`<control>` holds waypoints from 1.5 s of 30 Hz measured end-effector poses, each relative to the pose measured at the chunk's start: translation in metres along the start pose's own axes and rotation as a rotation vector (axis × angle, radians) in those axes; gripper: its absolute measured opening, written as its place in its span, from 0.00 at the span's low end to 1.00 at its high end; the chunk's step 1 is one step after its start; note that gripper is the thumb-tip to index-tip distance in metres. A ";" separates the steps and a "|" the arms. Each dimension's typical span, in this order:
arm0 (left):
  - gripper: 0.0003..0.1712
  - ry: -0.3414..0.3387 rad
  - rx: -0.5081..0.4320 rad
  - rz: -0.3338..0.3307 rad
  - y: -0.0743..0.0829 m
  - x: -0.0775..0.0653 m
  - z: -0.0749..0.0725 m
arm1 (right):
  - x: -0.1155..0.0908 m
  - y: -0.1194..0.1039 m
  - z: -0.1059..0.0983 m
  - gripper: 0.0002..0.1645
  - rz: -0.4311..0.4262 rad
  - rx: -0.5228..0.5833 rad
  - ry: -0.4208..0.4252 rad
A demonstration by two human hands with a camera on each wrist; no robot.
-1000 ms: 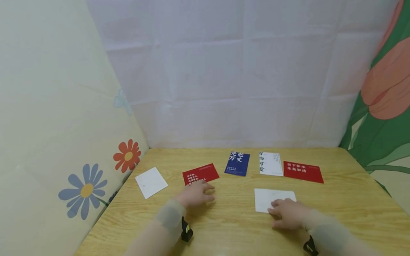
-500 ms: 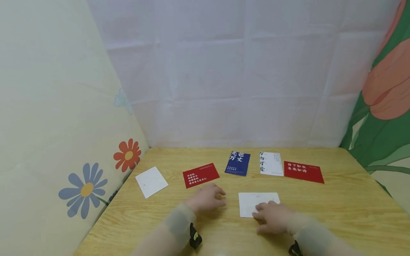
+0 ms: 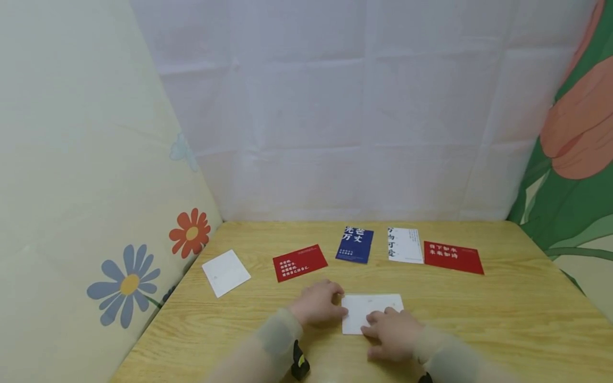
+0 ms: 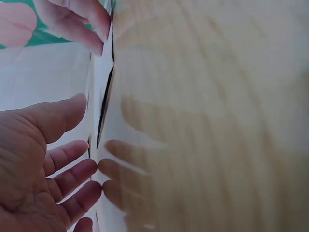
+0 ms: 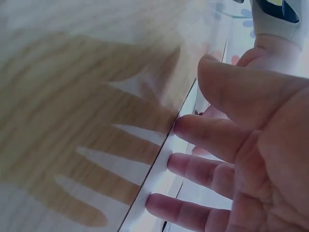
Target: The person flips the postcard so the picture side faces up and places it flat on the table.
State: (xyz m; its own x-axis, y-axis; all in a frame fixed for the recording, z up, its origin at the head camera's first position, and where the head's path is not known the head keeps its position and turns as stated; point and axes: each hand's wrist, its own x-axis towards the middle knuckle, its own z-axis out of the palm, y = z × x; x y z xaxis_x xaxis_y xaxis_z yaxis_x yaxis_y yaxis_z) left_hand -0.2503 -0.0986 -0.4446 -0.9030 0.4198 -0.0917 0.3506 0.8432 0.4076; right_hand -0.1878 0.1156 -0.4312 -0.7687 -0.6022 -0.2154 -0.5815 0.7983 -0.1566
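Note:
A plain white card [image 3: 356, 304] with a few faint marks lies near the front middle of the wooden table. The fingertips of my right hand [image 3: 395, 335] rest on its right part and cover the lower right corner. In the right wrist view those fingers [image 5: 203, 171] are spread and fairly straight, touching the card [image 5: 159, 181]. My left hand [image 3: 318, 304] is at the card's left edge, thumb and fingertips close against it. The left wrist view shows that hand [image 4: 53, 154] with loosely bent fingers apart from the thumb, beside the card's thin edge.
Farther back on the table [image 3: 527, 298] lie a red card [image 3: 300, 263], a blue card [image 3: 355, 246], a white lettered card [image 3: 405, 245] and another red card [image 3: 453, 257]. A blank white card [image 3: 226, 273] is at the left. Flowered panels and a white cloth [image 3: 311, 106] enclose the table.
The right hand has slid the white card leftward and slightly nearer along the table. The left hand has moved right, off the red card, to the white card's left edge.

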 end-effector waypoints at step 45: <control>0.27 -0.096 -0.006 -0.022 0.001 0.001 0.004 | 0.011 0.075 0.001 0.20 0.199 0.481 0.155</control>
State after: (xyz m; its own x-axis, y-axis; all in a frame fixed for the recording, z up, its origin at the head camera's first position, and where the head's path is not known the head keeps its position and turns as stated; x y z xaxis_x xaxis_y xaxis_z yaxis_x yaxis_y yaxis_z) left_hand -0.2499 -0.0957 -0.4478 -0.8822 0.4319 -0.1875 0.3293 0.8506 0.4099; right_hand -0.2391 0.1688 -0.4457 -0.9030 -0.4038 -0.1468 -0.2610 0.7870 -0.5590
